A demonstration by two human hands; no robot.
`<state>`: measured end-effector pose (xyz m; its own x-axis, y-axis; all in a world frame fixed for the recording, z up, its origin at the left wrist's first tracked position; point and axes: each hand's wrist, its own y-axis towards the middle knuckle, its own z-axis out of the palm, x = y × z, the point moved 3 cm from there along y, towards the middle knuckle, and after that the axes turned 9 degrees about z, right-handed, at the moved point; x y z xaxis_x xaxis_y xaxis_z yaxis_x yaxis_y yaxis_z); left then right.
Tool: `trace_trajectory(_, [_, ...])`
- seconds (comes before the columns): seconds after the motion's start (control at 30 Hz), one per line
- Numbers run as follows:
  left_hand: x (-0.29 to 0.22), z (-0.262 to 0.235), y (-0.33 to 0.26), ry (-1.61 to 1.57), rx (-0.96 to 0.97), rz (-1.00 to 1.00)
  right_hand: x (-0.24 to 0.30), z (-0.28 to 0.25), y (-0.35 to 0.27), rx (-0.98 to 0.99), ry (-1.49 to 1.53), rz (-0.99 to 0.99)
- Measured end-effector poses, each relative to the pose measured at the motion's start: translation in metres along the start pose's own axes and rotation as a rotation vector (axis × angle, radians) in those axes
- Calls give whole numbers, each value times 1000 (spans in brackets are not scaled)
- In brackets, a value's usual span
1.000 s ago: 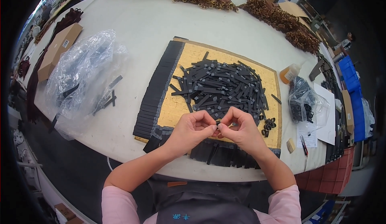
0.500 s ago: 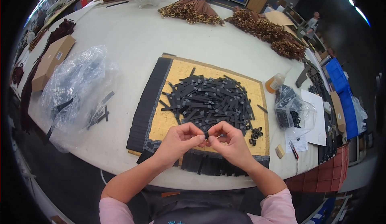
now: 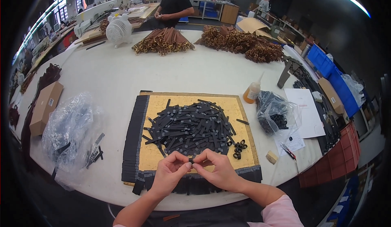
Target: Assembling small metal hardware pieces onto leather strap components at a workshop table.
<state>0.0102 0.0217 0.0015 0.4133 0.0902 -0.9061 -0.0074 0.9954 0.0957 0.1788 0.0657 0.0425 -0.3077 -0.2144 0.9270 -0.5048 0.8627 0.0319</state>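
My left hand [image 3: 168, 174] and my right hand [image 3: 218, 171] meet over the near edge of a yellow board [image 3: 152, 155]. Between thumbs and forefingers, both pinch one small black strip [image 3: 191, 160] that looks curled; the fingertips cover most of it. Just beyond the hands lies a heap of short black strips [image 3: 189, 125] with greyish ends. A small cluster of black loops [image 3: 239, 147] sits on the board, right of my right hand. More black strips line the board's left side [image 3: 135, 139] and near side [image 3: 195, 185].
A glue bottle with amber liquid [image 3: 251, 92], a bag of black pieces [image 3: 273, 117], a yellowish block [image 3: 271, 157] and a cutter knife [image 3: 288, 151] stand or lie at right. Left are a clear plastic bag [image 3: 67, 133] and a carton [image 3: 45, 107]. Brown strap bundles [image 3: 163, 41] and a co-worker [image 3: 173, 5] are beyond.
The view has tilted upward, bringing more of the room and the co-worker into sight. Both hands stay together, pinching the small black strip over the board's near part.
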Motion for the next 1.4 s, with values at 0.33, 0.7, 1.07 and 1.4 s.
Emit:
trace_trajectory(0.33, [11, 22, -2, 170, 30, 62, -16, -18, -6, 73, 215, 200])
trace_trajectory(0.7, [20, 26, 5, 1, -15, -82, -32, -14, -9, 27, 430, 299])
trace_trajectory(1.07, [28, 14, -2, -23, -39, -39, -30, -1, -14, -87, -33, -16])
trace_trajectory(1.4, [4, 29, -7, 439, -29, 329, -32, -10, -7, 24, 576, 235])
